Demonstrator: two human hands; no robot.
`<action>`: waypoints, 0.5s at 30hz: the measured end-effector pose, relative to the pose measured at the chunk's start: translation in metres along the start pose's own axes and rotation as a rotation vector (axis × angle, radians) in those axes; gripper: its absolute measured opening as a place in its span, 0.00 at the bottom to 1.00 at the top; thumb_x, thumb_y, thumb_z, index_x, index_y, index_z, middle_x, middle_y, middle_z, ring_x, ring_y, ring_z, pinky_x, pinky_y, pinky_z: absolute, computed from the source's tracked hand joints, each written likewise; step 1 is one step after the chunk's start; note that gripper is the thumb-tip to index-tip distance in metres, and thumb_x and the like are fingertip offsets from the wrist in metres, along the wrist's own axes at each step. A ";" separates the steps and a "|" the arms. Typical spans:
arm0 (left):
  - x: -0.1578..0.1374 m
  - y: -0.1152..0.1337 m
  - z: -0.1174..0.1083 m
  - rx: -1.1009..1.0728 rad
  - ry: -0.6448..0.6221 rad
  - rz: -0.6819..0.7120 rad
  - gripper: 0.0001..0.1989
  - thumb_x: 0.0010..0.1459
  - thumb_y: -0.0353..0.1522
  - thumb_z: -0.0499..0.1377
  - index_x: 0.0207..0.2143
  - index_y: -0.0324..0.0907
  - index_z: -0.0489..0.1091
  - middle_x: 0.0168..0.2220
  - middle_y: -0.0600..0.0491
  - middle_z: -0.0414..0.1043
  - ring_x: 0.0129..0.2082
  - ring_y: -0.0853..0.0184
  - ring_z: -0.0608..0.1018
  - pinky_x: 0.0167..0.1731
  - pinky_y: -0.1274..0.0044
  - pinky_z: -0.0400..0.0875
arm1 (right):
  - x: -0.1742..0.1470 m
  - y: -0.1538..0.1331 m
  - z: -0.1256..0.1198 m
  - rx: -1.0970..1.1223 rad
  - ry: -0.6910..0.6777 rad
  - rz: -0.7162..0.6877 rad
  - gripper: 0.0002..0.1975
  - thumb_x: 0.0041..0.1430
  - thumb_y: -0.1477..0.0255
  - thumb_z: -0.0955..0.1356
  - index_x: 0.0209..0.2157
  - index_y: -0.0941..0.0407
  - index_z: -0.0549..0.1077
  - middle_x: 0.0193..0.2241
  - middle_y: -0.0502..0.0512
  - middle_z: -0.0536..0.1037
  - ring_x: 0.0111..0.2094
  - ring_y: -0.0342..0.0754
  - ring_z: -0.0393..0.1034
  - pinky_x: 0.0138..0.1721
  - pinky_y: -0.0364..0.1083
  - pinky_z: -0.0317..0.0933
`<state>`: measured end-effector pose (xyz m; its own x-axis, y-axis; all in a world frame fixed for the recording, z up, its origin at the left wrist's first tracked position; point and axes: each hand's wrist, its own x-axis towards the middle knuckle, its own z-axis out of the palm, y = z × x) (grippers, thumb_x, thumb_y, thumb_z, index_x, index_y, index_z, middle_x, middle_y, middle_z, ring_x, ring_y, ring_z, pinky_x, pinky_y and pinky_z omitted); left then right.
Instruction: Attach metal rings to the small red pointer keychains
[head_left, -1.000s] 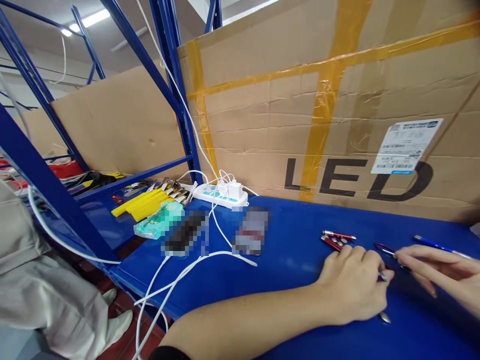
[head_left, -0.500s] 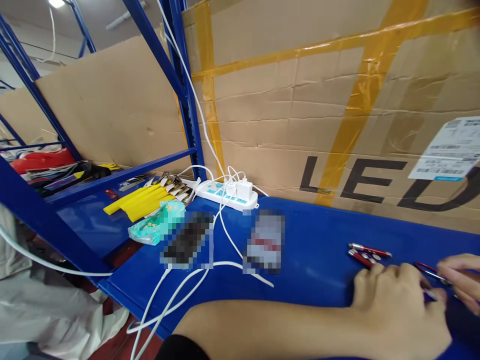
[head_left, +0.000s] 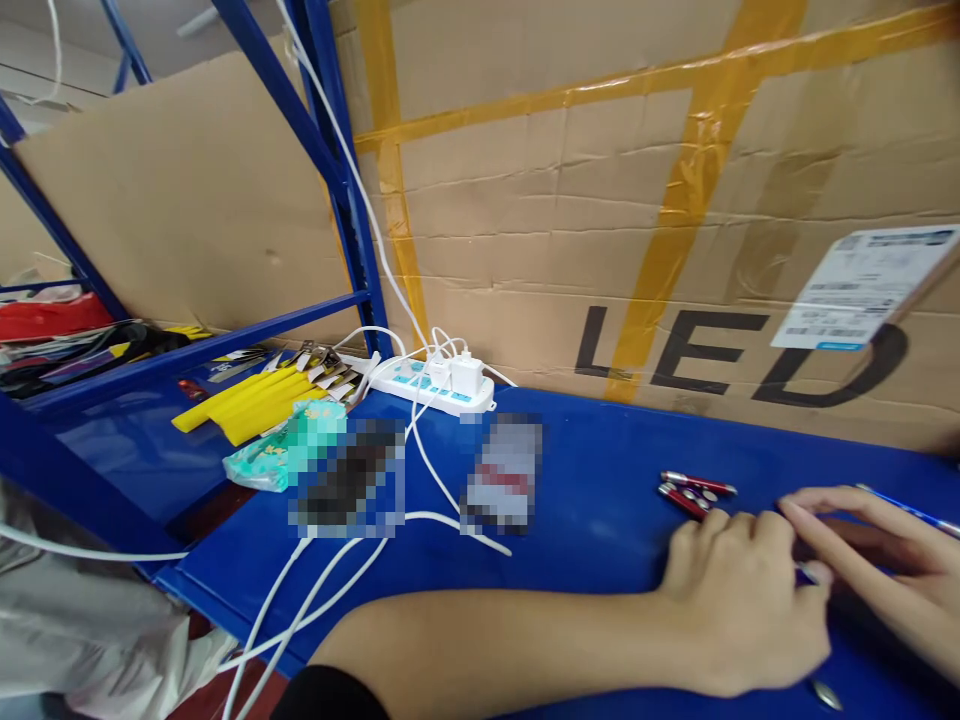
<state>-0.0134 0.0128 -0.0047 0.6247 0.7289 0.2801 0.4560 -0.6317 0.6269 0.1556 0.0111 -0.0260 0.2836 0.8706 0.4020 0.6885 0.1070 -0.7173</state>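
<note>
My left hand (head_left: pixel 742 605) rests low over the blue table, its fingers curled down and partly hidden under the palm. The end of a purple pen-like thing (head_left: pixel 806 574) shows at its thumb. Just beyond its knuckles lie short red pens (head_left: pixel 697 484) with silver parts, bunched together. My right hand (head_left: pixel 881 565) is close beside it, with thumb and forefinger brought together; what is between them, if anything, I cannot make out. A blue pen (head_left: pixel 911 510) shows behind the right hand. Below the left hand lies a small silver piece (head_left: pixel 826 695).
Two blurred-out phone-like things (head_left: pixel 504 475) lie mid-table. White cables run from a power strip (head_left: pixel 435 385) over the table edge. Yellow strips (head_left: pixel 255 400) and a teal plastic packet (head_left: pixel 289 445) lie left. Behind stands a taped cardboard sheet (head_left: pixel 510 240). A person's pale trousers (head_left: pixel 82 610) show lower left.
The view has swung slightly right. My right hand has come in closer to the left hand, and the red-and-silver pen at its fingertips no longer shows. The blue pen and silver piece are now visible.
</note>
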 end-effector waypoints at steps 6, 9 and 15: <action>0.001 0.000 -0.005 0.059 -0.020 0.017 0.13 0.60 0.35 0.45 0.43 0.38 0.61 0.45 0.51 0.65 0.46 0.63 0.67 0.46 0.66 0.63 | -0.009 -0.033 -0.001 0.039 -0.076 -0.137 0.22 0.51 0.53 0.63 0.36 0.59 0.67 0.33 0.58 0.72 0.30 0.45 0.67 0.29 0.41 0.61; 0.002 0.000 -0.006 0.024 0.017 0.012 0.15 0.61 0.35 0.44 0.47 0.40 0.61 0.47 0.53 0.65 0.47 0.65 0.67 0.47 0.70 0.63 | -0.009 -0.041 -0.001 0.077 -0.118 -0.210 0.18 0.55 0.58 0.62 0.36 0.60 0.68 0.30 0.55 0.70 0.23 0.40 0.62 0.25 0.41 0.58; 0.003 -0.005 -0.004 -0.026 0.064 0.011 0.16 0.61 0.36 0.44 0.49 0.43 0.61 0.47 0.56 0.65 0.46 0.69 0.68 0.47 0.73 0.62 | -0.006 -0.045 -0.004 0.135 -0.150 -0.264 0.16 0.56 0.60 0.62 0.35 0.60 0.68 0.32 0.53 0.70 0.24 0.38 0.61 0.27 0.40 0.57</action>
<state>-0.0164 0.0188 -0.0044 0.5879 0.7375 0.3324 0.4316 -0.6335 0.6422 0.1254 -0.0013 0.0060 -0.0016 0.8644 0.5028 0.6273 0.3925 -0.6726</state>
